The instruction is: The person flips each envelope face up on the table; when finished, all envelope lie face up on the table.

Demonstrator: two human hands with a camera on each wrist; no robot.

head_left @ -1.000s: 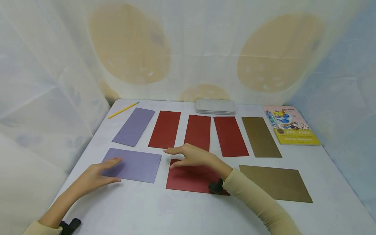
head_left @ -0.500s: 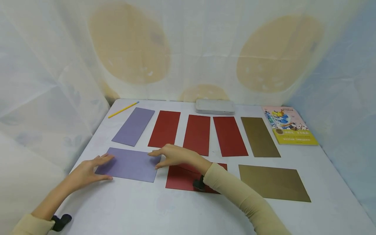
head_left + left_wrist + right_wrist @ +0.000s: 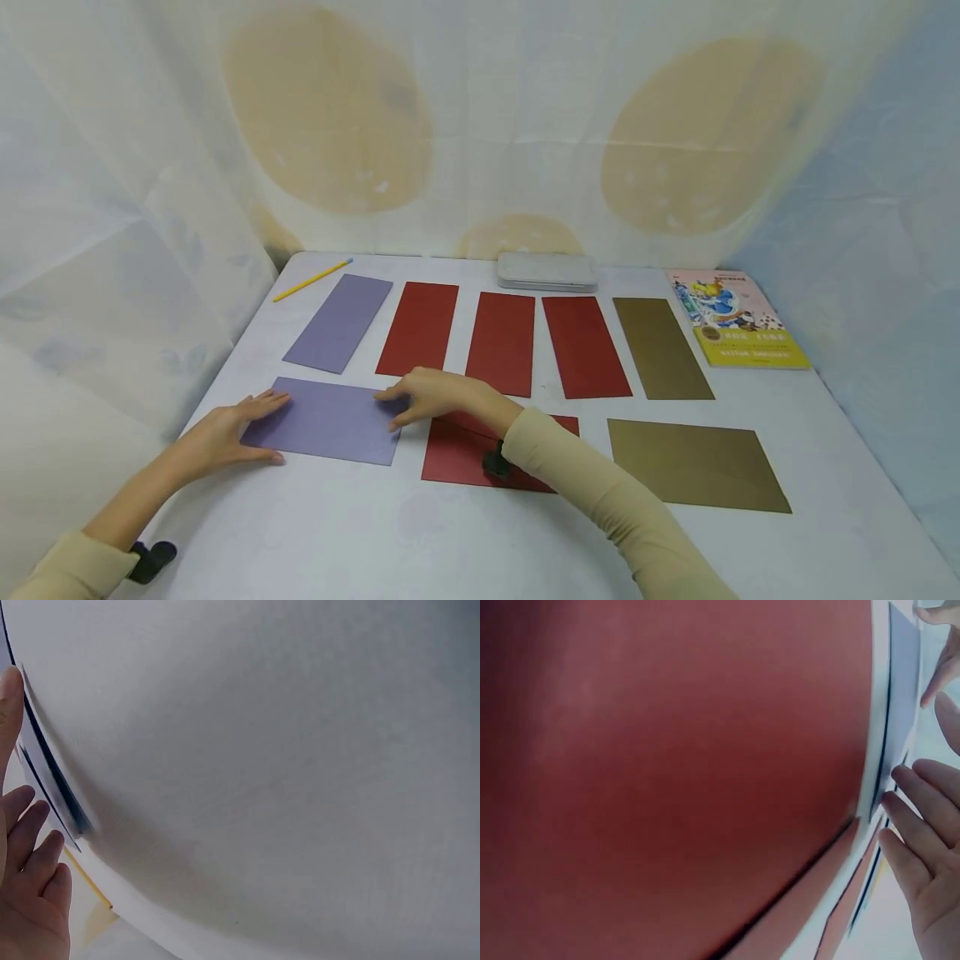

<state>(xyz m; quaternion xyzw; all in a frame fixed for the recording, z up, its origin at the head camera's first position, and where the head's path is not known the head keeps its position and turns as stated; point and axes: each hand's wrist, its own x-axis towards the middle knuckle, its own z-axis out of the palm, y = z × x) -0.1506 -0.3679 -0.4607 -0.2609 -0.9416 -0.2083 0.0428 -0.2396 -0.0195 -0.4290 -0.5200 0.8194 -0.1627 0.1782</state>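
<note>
Right, here's the lilac card (image 3: 330,425) on the white tabletop (image 3: 360,533), squarely between my two hands: to the right of my left grip (image 3: 225,437), to the left of my right grip (image 3: 427,396). Its long axis runs crosswise, from one grip to the other, so I'm at both short ends and neither hand is clearly nearer. Thumb and fingers stand apart on each side, nothing clamped; whether every fingertip is touching, I can't tell. Just under my right forearm, the near red card (image 3: 453,458) lies crosswise too, while beyond my left grip a second lilac card (image 3: 339,323) points away from me. For any move here, I reckon that end-to-end line decides it: both hands level along it.
</note>
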